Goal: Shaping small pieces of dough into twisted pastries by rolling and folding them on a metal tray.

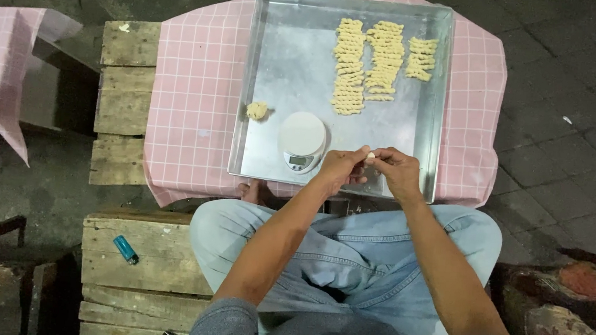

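My left hand and right hand pinched shut on a small dough piece, held over the metal tray's near edge, beside my white scale, shaped dough rows beyond.

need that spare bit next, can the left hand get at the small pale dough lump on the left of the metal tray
Probably yes: the small pale dough lump lies alone on the square metal tray, nothing between, though the left hand now pinches dough.

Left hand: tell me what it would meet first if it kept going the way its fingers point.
The left hand points right, so it would likely first meet the small dough piece and the right hand pinching it too. They already touch there.
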